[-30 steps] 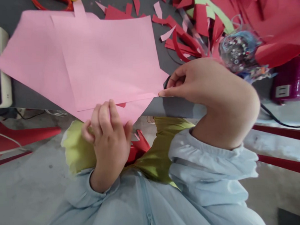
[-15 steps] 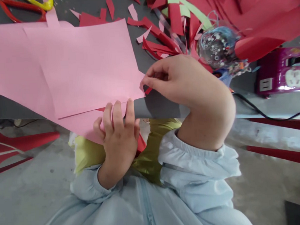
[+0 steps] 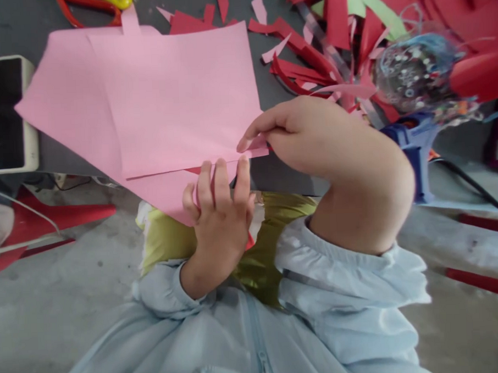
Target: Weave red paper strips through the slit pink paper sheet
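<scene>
A large pink paper sheet [image 3: 175, 102], folded over itself, lies partly on the dark table [image 3: 285, 176] and hangs over its near edge. My right hand [image 3: 313, 134] pinches the sheet's right corner between thumb and fingers. My left hand [image 3: 219, 210] is below the table edge, its fingers curled up against the lower point of the pink paper and holding it. A bit of red paper shows under the pink sheet near my left fingers.
Red, pink and green paper scraps [image 3: 309, 46] litter the table behind. A clear bag of small beads [image 3: 417, 72] and a blue glue gun [image 3: 414, 146] lie at right. Red-and-yellow scissors [image 3: 96, 3] rest at top left, a phone [image 3: 4, 112] at left. Grey floor below.
My left hand has slid right along the paper's lower edge and its fingers have straightened. My right hand moved from the far corner inward and now pinches the sheet's edge.
</scene>
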The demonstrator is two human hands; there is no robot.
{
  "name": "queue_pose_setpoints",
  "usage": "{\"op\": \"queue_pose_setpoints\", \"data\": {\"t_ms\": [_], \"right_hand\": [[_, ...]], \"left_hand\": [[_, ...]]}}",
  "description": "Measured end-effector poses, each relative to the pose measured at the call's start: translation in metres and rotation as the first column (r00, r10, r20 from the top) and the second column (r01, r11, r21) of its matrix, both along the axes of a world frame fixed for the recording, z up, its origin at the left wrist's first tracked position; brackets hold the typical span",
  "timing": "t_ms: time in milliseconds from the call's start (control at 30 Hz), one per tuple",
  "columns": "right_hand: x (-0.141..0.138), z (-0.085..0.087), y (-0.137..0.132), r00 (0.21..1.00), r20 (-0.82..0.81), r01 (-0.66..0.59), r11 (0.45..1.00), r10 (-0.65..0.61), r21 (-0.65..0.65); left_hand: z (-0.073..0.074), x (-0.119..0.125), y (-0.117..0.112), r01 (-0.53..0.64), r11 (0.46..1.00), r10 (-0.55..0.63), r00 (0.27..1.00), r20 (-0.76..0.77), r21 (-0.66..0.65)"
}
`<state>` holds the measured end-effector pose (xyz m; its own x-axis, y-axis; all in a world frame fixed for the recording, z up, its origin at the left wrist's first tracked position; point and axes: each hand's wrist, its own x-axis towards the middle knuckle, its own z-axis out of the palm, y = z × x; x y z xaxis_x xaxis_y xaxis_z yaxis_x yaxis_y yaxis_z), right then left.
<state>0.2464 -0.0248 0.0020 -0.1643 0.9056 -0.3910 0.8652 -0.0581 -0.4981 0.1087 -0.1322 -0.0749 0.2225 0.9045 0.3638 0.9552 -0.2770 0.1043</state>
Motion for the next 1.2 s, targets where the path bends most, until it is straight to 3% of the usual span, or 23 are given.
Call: {"op": "queue_pose_setpoints", "data": {"t_ms": [133,633,800,1200], "right_hand": [[0.002,-0.001,-0.002,1.0,-0.007,0.002,1.0,-0.002,0.009],[0.004,0.0,-0.001,0.999,-0.024,0.034,0.999,-0.035,-0.034],[0.007,0.007,-0.002,0.995,0.072,0.071,0.997,-0.067,-0.042],[0.021,0.011,-0.004,0.984,0.102,0.153,0.985,-0.145,-0.075]], "left_hand": [[0.001,0.002,-0.002,-0.015,0.999,0.013,0.998,-0.064,-0.031],[0.004,0.001,-0.003,-0.017,0.99,0.015,1.0,-0.015,-0.137],[0.004,0.001,-0.002,-0.017,0.994,0.014,0.999,-0.032,-0.109],[0.002,0.001,0.0,-0.026,0.997,0.022,0.998,-0.051,-0.071]]}}
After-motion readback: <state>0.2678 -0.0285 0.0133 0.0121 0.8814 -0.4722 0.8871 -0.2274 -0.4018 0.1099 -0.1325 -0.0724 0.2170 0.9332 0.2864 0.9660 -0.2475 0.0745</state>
